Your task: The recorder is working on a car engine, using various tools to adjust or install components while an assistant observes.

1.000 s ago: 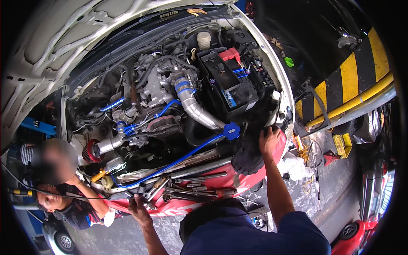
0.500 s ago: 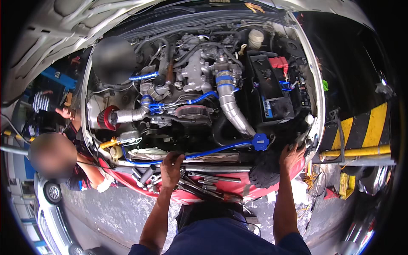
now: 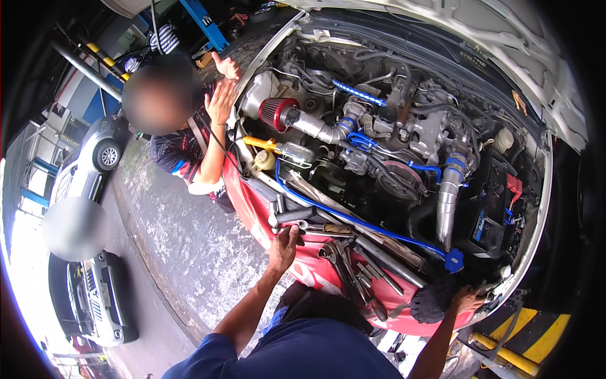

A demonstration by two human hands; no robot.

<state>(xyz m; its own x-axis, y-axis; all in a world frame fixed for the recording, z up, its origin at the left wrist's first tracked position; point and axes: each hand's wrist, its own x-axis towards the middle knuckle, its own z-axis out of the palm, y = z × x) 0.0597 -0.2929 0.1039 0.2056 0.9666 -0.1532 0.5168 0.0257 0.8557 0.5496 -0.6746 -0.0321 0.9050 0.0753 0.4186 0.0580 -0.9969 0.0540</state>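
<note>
Sorting the tools (image 3: 344,260) seems under way, needing a precise pinch: left hand (image 3: 283,251) half-curled, centre; right hand (image 3: 466,299) loosely bent, lower right; holds unclear.

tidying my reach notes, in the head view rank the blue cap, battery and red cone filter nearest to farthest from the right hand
From the right hand:
1. Blue cap, just ahead of it.
2. Battery, farther ahead, on the right.
3. Red cone filter, far across on the left.
</note>
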